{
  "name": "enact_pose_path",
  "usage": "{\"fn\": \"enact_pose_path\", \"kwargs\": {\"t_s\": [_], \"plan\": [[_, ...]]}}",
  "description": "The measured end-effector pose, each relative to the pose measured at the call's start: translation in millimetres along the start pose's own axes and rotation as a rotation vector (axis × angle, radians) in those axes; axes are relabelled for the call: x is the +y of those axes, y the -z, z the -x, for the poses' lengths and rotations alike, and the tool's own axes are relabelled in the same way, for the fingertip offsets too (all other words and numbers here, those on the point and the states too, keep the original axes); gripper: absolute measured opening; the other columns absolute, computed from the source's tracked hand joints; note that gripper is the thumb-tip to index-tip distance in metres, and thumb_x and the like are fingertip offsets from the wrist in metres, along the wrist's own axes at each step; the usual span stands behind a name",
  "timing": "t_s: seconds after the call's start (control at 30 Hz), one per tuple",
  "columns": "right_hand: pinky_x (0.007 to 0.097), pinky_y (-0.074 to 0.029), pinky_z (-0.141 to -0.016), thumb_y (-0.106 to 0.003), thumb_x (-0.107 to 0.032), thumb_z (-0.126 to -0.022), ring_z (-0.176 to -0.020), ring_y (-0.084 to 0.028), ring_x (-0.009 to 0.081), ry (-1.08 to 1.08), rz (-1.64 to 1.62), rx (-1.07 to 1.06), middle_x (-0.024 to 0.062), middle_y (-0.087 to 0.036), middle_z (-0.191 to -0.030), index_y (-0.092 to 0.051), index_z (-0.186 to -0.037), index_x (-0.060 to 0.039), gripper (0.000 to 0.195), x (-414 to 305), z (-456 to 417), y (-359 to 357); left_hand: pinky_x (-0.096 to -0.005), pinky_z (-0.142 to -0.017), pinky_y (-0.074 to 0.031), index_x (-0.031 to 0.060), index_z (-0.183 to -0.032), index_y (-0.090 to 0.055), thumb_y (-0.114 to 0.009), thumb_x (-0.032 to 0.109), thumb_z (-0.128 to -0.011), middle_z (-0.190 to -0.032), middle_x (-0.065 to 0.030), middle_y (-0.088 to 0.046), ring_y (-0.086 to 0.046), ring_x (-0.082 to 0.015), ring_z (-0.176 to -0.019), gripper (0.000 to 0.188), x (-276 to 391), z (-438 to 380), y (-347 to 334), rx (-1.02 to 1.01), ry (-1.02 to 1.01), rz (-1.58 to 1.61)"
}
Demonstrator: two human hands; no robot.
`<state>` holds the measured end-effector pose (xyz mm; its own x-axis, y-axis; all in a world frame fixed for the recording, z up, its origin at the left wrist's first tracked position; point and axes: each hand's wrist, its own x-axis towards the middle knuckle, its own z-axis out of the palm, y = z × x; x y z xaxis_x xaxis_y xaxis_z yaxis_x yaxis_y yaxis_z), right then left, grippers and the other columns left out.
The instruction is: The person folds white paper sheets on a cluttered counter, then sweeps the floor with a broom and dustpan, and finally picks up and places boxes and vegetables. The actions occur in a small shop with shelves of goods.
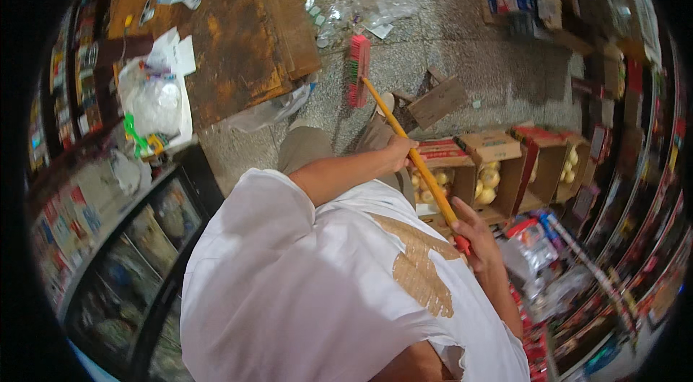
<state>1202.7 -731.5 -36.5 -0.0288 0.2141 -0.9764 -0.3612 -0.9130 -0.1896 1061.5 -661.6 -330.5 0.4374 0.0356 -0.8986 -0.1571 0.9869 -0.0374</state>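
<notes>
A broom with a yellow handle [435, 185] slants across in front of me. Its pink head with a band of green bristles [357, 71] is at the floor, bristles facing left. My left hand [401, 151] is wrapped around the handle's middle. Near the top end, by the red cap [462, 244], my right hand [479, 234] holds the handle close to my white shirt. Just beyond the broom head lie clear plastic litter [381, 0] and a white scrap of paper [381, 30].
A worn wooden table [233, 30] stands at front left, above a glass display case [146, 252]. Right of the broom sits a small wooden stool [438, 101]. Cardboard boxes [490, 148] hold round yellowish onions [487, 184]. Stocked shelves [644, 187] line the right.
</notes>
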Motion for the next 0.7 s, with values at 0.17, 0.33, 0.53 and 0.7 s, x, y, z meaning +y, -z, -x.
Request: {"fn": "enact_pose_path", "kwargs": {"t_s": [0.17, 0.33, 0.53, 0.7], "plan": [[0.0276, -0.047, -0.070, -0.051, -0.009, -0.087, -0.081, -0.062, 0.0190, 0.167, 0.889, 0.099, 0.0165, -0.062, -0.105, -0.036, -0.136, -0.0027, 0.052, -74, 24, 15, -0.0471, -0.071, -0.058, -0.0053, -0.100, -0.045, -0.049, 0.010, -0.091, -0.089, -0.0156, -0.057, -0.063, -0.0365, -0.086, 0.019, 2, 5, -67, -0.091, -0.101, 0.323], [0.0331, -0.044, -0.088, -0.057, -0.011, -0.084, -0.103, -0.060, 0.0278, 0.233, 1.478, 0.079, 0.0226, -0.058, -0.114, -0.041, -0.130, 0.0033, 0.051, -135, 8, 17, -0.0477, -0.062, -0.060, -0.0046, -0.098, -0.044, -0.049, 0.008, -0.090, -0.091, -0.0162, -0.055, -0.064, -0.0350, -0.078, 0.016, 19, -6, -93, -0.148, -0.085, 0.552], [0.0175, -0.023, -0.038, -0.056, -0.013, -0.089, -0.049, -0.033, 0.0018, -0.175, 0.757, -0.105, -0.0013, -0.046, -0.065, -0.037, -0.137, -0.0061, 0.052, -161, -37, -17, -0.0435, -0.053, -0.059, 0.0007, -0.105, -0.041, -0.057, 0.013, -0.085, -0.094, -0.0166, -0.053, -0.064, -0.0329, -0.073, 0.028, 25, -17, -56, 0.093, -0.194, 0.511], [0.0186, -0.029, -0.039, -0.049, -0.016, -0.092, -0.048, -0.035, 0.0041, -0.425, 0.872, -0.272, -0.0033, -0.040, -0.064, -0.034, -0.138, -0.0050, 0.049, -164, -92, -34, -0.0460, -0.051, -0.058, 0.0018, -0.107, -0.041, -0.059, 0.010, -0.078, -0.092, -0.0180, -0.054, -0.063, -0.0351, -0.075, 0.035, -17, -31, -2, 0.254, -0.283, 0.798]]}}
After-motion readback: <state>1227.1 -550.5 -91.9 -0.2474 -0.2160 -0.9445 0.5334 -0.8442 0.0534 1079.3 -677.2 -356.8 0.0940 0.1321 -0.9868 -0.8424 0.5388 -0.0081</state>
